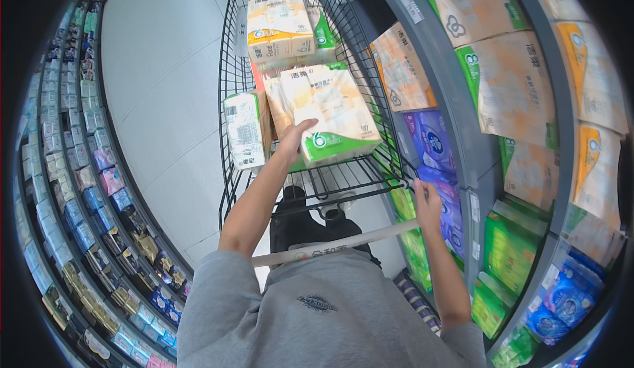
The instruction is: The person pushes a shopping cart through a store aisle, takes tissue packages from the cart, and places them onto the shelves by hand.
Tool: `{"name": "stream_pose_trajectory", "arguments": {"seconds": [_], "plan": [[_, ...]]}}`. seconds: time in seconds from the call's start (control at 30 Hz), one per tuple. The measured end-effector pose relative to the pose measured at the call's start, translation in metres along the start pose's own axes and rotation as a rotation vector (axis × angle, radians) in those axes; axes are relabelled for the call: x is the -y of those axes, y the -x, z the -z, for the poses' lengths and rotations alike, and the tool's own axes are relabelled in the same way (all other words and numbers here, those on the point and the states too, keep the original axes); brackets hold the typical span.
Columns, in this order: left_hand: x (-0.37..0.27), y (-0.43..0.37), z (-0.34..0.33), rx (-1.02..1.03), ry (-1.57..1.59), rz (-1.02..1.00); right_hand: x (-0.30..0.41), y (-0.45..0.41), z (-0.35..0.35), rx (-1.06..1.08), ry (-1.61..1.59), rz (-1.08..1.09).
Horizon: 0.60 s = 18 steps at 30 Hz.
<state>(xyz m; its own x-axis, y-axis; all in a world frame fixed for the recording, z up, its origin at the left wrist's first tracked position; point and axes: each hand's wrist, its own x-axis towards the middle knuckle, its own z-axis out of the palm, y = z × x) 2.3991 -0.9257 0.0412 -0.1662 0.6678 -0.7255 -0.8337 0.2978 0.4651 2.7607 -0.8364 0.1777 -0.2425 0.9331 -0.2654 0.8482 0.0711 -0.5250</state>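
A black wire shopping cart (329,189) with green corner caps is in front of me. My left hand (297,137) grips the near-left edge of a cream and green multi-pack of tissues (342,100). Its thumb lies on top; the other fingers are mostly hidden. My right hand (427,200) is curled at the cart's near-right corner, by the end of the pale push handle (342,244). A second tissue pack with an orange band (280,23) sits at the far end. Another pack (243,130) stands on its side by the left wall, its barcode side up.
Shelves (460,160) on the right hold large tissue packs, purple packs (430,137) and green packs (515,244), close beside the cart. Shelving with rows of small packets (79,165) curves along the left. Pale floor tiles (158,95) lie between that shelving and the cart.
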Motion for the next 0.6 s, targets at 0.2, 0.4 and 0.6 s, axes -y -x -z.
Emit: {"name": "stream_pose_trajectory", "arguments": {"seconds": [0.2, 0.4, 0.6], "plan": [[-0.04, 0.102, -0.054, 0.119, -0.074, -0.146, 0.083, -0.042, 0.002, -0.051, -0.304, 0.31], [-0.098, 0.211, -0.13, 0.227, -0.397, -0.595, 0.175, -0.033, 0.095, 0.288, -1.012, 0.367], [-0.145, 0.244, -0.259, 0.609, -0.527, -1.017, 0.193, 0.025, 0.28, -0.201, -0.934, 0.788]]}}
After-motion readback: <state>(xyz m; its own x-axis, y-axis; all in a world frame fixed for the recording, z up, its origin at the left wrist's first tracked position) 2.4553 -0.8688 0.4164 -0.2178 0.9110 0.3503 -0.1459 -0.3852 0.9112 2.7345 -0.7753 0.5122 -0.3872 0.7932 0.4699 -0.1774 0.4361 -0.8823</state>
